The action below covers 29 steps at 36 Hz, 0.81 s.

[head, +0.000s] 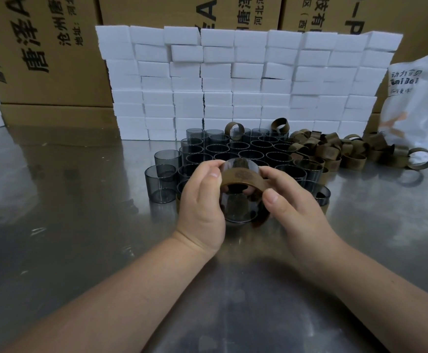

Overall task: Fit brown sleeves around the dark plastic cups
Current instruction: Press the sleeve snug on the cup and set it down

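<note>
A dark see-through plastic cup [239, 207] is held tilted above the steel table, between both hands. A brown sleeve [240, 177] sits around its far end, with a printed mark facing me. My left hand [201, 197] grips the cup's left side, its fingertips on the sleeve's edge. My right hand [293, 207] pinches the sleeve and cup from the right. Behind them stand several bare dark cups [235, 149] in rows. A heap of loose brown sleeves [340, 149] lies to their right.
A wall of small white boxes [246, 80] stands behind the cups. Large cardboard cartons [42, 52] rise at the back. A white plastic bag [421, 105] sits at far right. The shiny steel table [75, 225] stretches to the left and in front.
</note>
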### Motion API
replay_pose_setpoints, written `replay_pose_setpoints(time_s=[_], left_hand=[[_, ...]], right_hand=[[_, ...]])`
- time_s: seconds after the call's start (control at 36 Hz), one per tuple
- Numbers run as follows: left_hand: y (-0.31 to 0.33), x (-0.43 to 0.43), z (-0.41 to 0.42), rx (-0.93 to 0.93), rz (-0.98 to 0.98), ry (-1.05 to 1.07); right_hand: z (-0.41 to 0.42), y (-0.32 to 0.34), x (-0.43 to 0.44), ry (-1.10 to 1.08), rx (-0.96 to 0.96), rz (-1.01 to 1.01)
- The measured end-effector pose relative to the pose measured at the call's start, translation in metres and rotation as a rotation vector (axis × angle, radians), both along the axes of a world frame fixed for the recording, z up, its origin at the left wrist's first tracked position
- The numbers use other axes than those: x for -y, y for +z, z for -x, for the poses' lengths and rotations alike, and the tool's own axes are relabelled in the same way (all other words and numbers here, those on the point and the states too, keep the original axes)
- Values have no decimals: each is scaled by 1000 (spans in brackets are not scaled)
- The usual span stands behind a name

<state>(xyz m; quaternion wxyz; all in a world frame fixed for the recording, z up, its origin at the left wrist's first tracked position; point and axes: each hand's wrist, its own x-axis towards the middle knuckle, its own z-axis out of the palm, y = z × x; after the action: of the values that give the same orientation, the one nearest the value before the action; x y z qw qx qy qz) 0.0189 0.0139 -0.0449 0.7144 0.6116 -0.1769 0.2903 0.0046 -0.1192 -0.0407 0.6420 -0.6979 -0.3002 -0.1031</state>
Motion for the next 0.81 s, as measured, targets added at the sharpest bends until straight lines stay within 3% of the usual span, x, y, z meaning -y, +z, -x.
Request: replay_pose_setpoints(time_s=[0.81], left_hand=[[3, 0, 3, -23, -36, -7]], right_hand=[[0, 1, 0, -25, -5, -8]])
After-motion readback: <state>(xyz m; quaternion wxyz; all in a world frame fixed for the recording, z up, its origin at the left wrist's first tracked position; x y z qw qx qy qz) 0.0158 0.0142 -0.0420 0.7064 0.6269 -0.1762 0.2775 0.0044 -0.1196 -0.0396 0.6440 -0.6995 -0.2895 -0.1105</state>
